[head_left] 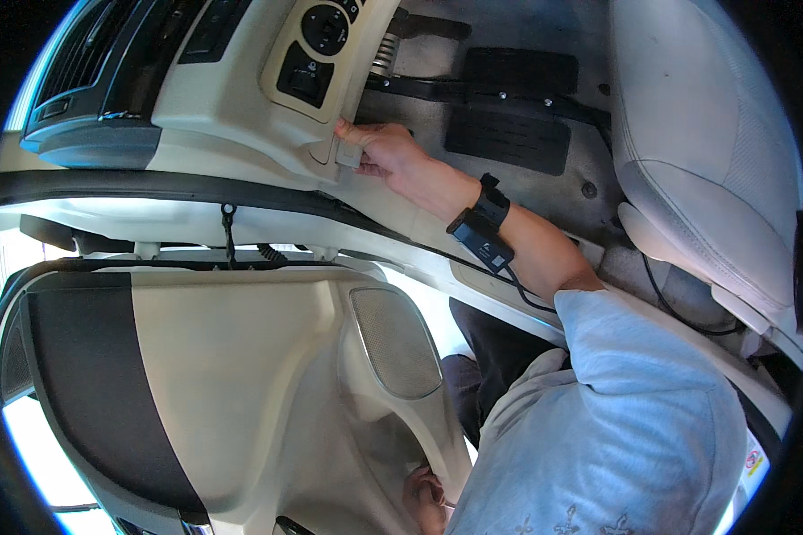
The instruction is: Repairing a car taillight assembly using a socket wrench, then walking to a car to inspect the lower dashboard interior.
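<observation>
My right hand [385, 153] reaches across to the lower corner of the cream dashboard [232, 111]. Its thumb and fingers close round a small beige lever [349, 152] at the panel's edge. A black strap with a small cabled box [481, 239] sits on that wrist. Down at the bottom of the picture, my left hand [426, 499] rests at the trim of the open car door [232, 374]. Those fingers are curled, and what they hold, if anything, is hard to see. Above the lever, a switch panel [308, 58] carries a round black dial and a black switch.
Grey carpet with black pads [509, 138] lies in the footwell. A light seat [696, 134] stands to the right, with a loose black cable [678, 312] below it. The door sill [455, 259] runs between cabin and door. A speaker grille [396, 341] is set into the door.
</observation>
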Demonstrator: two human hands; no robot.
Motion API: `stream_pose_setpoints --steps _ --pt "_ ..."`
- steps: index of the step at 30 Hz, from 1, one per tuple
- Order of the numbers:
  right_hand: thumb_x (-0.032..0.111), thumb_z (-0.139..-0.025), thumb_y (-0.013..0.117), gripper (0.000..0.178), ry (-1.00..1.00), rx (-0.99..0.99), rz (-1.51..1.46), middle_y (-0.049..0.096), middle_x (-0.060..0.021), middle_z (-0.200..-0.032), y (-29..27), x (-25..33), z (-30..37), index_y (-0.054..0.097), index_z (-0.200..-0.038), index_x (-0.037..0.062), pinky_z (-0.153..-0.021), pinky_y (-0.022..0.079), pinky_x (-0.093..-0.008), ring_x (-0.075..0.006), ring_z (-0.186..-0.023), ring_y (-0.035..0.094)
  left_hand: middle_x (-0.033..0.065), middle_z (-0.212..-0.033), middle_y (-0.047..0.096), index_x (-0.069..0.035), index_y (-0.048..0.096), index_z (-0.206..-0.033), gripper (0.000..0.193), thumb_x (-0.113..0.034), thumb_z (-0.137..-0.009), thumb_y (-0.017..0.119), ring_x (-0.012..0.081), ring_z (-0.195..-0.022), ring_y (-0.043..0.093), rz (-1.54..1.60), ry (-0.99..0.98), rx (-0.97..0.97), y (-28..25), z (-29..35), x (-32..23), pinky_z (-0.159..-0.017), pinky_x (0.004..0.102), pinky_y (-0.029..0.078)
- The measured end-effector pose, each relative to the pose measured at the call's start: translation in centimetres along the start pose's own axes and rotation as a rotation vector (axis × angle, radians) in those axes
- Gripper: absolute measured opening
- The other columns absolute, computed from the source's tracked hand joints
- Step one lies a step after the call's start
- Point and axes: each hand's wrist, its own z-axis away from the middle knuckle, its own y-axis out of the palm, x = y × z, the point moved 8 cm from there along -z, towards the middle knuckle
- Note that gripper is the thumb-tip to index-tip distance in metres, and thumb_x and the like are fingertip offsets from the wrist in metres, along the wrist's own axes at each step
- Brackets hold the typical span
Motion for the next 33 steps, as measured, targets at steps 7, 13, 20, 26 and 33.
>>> stream_pose_setpoints --steps 7,13,20,26,33 --pt "0.035 -0.076 0.078 0.04 -0.06 -0.108 0.004 0.064 -0.0051 -0.084 -0.3 1.9 1.3 0.067 -0.098 0.0037 -0.062 0.05 -0.0267 -0.0149 -0.067 0.058 0.0042 -0.065 0.055 0.002 0.057 -0.102 0.026 -0.004 -0.079 0.046 0.0096 -0.046 0.043 -0.026 0.002 0.018 -2.8 -1.8 4.4 -0.04 0.0231 0.032" --pt "0.033 -0.078 0.076 0.04 -0.041 -0.131 0.043 0.064 -0.0062 -0.084 -0.2 1.3 1.3 0.065 -0.103 0.0031 -0.066 0.053 -0.0289 -0.0168 -0.071 0.061 0.0049 -0.066 0.056 0.003 0.057 -0.102 0.025 -0.006 -0.081 0.047 0.0114 -0.053 0.048 -0.078 -0.032 -0.048 -1.1 -0.1 -0.4 -0.047 0.0228 0.038" --pt "0.032 -0.086 0.068 0.032 0.049 0.037 -0.158 0.061 -0.0157 -0.106 -0.6 -0.9 -0.3 0.06 -0.103 0.0055 -0.079 0.055 -0.0335 -0.0233 -0.087 0.063 0.0035 -0.07 0.057 0.002 0.057 -0.104 0.024 -0.004 -0.085 0.042 0.0093 -0.058 0.049 -0.092 0.174 -0.046 -2.0 0.7 0.3 -0.052 0.0212 0.039" --pt "0.025 -0.093 0.051 0.033 0.129 0.16 -0.102 0.062 -0.0184 -0.108 -1.1 -2.9 1.5 0.051 -0.116 0.0014 -0.091 0.05 -0.0387 -0.0297 -0.101 0.062 0.0051 -0.081 0.058 0.001 0.056 -0.107 0.023 -0.006 -0.087 0.045 0.0104 -0.067 0.05 -0.068 0.236 -0.072 -1.0 2.3 -0.6 -0.062 0.0229 0.042" --pt "0.021 -0.091 0.05 0.031 0.24 0.205 0.1 0.064 -0.0168 -0.106 -5.3 -7.9 4.2 0.053 -0.113 -0.0012 -0.081 0.052 -0.0377 -0.0306 -0.097 0.064 0.0065 -0.085 0.057 0.003 0.058 -0.099 0.019 -0.01 -0.086 0.053 0.0165 -0.075 0.053 -0.286 0.32 -0.221 -2.1 2.0 -0.6 -0.07 0.0309 0.044"
